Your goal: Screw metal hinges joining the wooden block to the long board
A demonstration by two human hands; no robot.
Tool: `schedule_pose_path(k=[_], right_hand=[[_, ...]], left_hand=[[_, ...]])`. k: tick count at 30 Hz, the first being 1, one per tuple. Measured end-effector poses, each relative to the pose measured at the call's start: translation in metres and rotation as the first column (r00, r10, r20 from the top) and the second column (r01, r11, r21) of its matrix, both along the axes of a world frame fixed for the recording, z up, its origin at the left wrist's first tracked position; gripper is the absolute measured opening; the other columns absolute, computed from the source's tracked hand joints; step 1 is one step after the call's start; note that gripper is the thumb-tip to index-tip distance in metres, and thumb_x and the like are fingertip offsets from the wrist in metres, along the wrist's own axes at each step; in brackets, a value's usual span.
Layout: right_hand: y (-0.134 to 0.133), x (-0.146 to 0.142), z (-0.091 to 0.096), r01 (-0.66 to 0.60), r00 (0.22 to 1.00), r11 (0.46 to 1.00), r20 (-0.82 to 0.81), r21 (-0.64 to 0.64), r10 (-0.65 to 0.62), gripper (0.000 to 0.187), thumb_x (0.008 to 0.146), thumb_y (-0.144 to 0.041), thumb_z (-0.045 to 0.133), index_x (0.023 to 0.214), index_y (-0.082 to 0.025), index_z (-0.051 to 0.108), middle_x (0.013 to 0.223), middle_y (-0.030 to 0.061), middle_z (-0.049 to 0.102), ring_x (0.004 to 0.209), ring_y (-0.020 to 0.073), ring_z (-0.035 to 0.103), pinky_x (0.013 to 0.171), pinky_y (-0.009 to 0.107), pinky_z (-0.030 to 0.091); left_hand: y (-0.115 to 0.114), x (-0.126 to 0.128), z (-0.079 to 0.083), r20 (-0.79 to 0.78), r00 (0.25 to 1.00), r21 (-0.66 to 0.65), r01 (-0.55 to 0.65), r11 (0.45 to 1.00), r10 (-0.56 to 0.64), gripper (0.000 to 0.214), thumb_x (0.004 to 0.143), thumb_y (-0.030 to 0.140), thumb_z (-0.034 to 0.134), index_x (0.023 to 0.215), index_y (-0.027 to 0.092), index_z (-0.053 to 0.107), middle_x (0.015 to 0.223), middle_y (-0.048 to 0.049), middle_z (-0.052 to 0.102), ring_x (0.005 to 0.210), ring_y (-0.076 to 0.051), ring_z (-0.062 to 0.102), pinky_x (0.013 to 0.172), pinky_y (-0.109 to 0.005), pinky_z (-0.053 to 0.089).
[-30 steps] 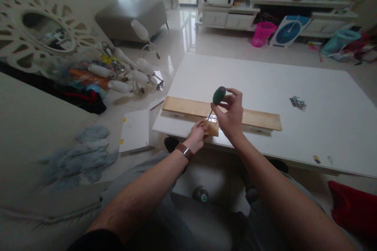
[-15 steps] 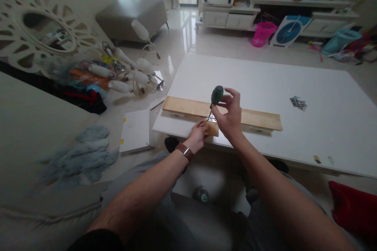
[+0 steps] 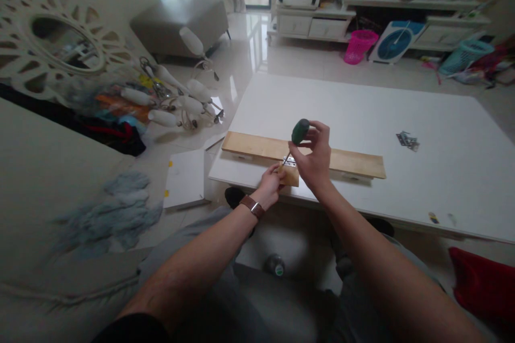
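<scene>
My right hand [image 3: 316, 155] grips a green-handled screwdriver [image 3: 300, 132], tilted with its handle up and to the right. Its tip points down at the left side of a metal hinge [image 3: 289, 161]. The hinge joins a long wooden board [image 3: 356, 163] and a small wooden block [image 3: 289, 175]. My left hand [image 3: 272, 182] is closed on the block's left end, with a brown-strapped watch [image 3: 252, 206] on the wrist. The screw under the tip is too small to make out. The long board lies across the near part of a white panel [image 3: 426, 182].
Loose metal hardware [image 3: 407, 140] lies in a pile on the panel's right part. A white box-like piece [image 3: 185, 178] and a lamp with several white shades [image 3: 193, 91] are at the left. A red cloth-like item [image 3: 480, 284] is at the lower right.
The screwdriver's handle has tipped a little to the right and down, and my right hand's fingers have shifted around it. My left hand, the block and the board stay in place.
</scene>
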State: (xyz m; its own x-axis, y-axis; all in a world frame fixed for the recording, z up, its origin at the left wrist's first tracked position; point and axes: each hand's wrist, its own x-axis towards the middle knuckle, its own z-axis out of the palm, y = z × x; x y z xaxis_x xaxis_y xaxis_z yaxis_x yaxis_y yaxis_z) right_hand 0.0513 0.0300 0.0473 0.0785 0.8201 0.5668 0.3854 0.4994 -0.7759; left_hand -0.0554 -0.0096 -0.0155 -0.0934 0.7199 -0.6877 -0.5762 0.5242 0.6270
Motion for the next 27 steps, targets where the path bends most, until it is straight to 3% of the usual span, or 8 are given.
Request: schedule_pose_path(k=[7,17,22,27], right_hand=[[-0.0025,-0.0012,0.0023,-0.009,0.999,1.000,-0.050,-0.018,0.008,0.057,0.082,-0.023,0.069,0.133,-0.031,0.044,0.103,0.0011,0.067,0.095,0.0217,0.074,0.081,0.040,0.068],[-0.0028,-0.0005,0.0050,0.002,0.999,0.998,-0.043,-0.055,-0.004,0.059,0.082,-0.030,0.074,0.133,-0.032,0.044,0.097,-0.0010,0.066,0.087,0.0212,0.074,0.077,0.040,0.069],[-0.0047,-0.0012,0.0053,-0.032,0.999,0.997,-0.039,-0.064,0.029,0.060,0.082,-0.021,0.067,0.136,-0.031,0.045,0.106,0.0031,0.072,0.098,0.0237,0.077,0.086,0.044,0.069],[-0.0026,-0.0013,0.0049,-0.021,0.998,0.997,-0.062,-0.078,0.016,0.057,0.082,-0.027,0.071,0.132,-0.032,0.045,0.110,0.0032,0.070,0.095,0.0222,0.076,0.082,0.042,0.070]], left_hand=[[0.0000,-0.0010,-0.0061,-0.019,1.000,0.014,0.014,1.000,-0.014,0.040,0.080,0.006,0.081,0.114,0.024,0.070,0.094,-0.0018,0.076,0.077,-0.014,0.067,0.068,-0.025,0.044],[-0.0009,-0.0004,-0.0015,-0.022,1.000,0.000,0.017,1.000,-0.017,0.037,0.085,0.003,0.074,0.115,0.023,0.069,0.094,-0.0023,0.076,0.078,-0.014,0.067,0.070,-0.025,0.046],[-0.0013,-0.0012,-0.0056,-0.019,1.000,0.011,0.011,1.000,-0.010,0.038,0.081,0.006,0.081,0.112,0.023,0.070,0.093,-0.0019,0.075,0.080,-0.015,0.067,0.071,-0.026,0.045],[-0.0005,-0.0005,-0.0058,-0.012,1.000,0.008,0.008,1.000,-0.008,0.039,0.081,0.005,0.079,0.113,0.023,0.069,0.094,-0.0020,0.075,0.079,-0.015,0.068,0.072,-0.026,0.046]])
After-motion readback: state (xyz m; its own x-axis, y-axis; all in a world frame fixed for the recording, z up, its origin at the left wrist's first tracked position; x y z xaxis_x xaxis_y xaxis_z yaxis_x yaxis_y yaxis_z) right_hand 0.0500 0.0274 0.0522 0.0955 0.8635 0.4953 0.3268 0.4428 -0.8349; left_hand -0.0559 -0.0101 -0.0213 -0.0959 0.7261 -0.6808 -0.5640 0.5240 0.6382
